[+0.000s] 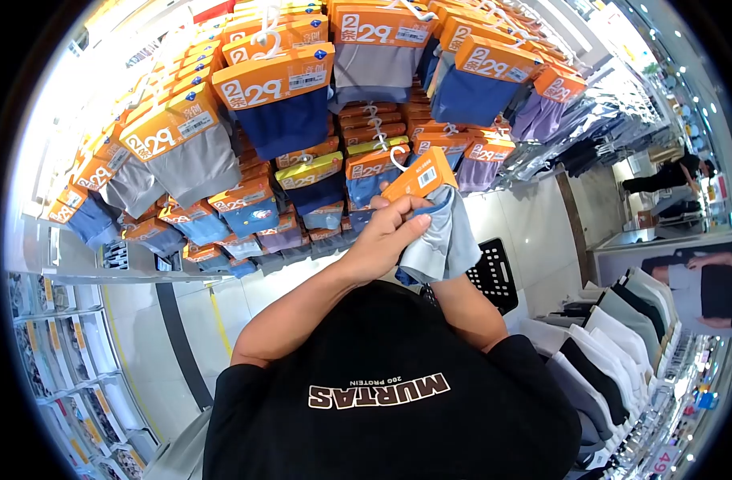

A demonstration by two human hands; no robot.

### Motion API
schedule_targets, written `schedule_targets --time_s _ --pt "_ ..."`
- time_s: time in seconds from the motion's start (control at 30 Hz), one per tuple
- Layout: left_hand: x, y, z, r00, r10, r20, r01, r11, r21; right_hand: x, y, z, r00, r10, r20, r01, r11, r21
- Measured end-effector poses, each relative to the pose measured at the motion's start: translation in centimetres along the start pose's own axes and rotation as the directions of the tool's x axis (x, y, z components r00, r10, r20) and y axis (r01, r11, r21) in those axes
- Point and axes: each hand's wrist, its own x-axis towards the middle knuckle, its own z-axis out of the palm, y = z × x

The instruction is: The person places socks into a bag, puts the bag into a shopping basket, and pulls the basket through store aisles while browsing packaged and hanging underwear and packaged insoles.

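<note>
My left hand [391, 232] is closed on a pair of grey underwear [442, 240] hanging from an orange card with a white hook. Its thumb lies over the cloth just below the card [418, 178], and a blue edge shows at the top of the fabric. My right forearm [471, 310] comes in from the right, with a dark band at the wrist. Behind the hanging cloth my right hand is hidden, so its fingers cannot be made out. In front of both arms, racks hold many similar packs with orange price cards [274, 76].
A black perforated basket [494, 276] is just beyond my right arm. Shirts on hangers [598, 360] stand at the lower right. Shelves of packaged goods [70, 360] line the left side. A person in dark clothes [670, 174] is in the aisle at the far right.
</note>
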Motion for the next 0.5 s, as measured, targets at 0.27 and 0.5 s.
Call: schedule_targets --time_s 0.27,0.5 --pt "-0.2 -0.8 0.4 0.995 0.048 -0.09 -0.042 0.997 0.069 0.9 1.8 -4.2 0.999 -0.034 -0.007 0.033 0.994 -0.106" --pt "-0.3 -1.1 0.0 0.989 0.066 -0.131 -0.055 0.995 0.083 -0.2 1.4 -2.6 0.993 -0.06 -0.104 0.024 0.948 -0.318"
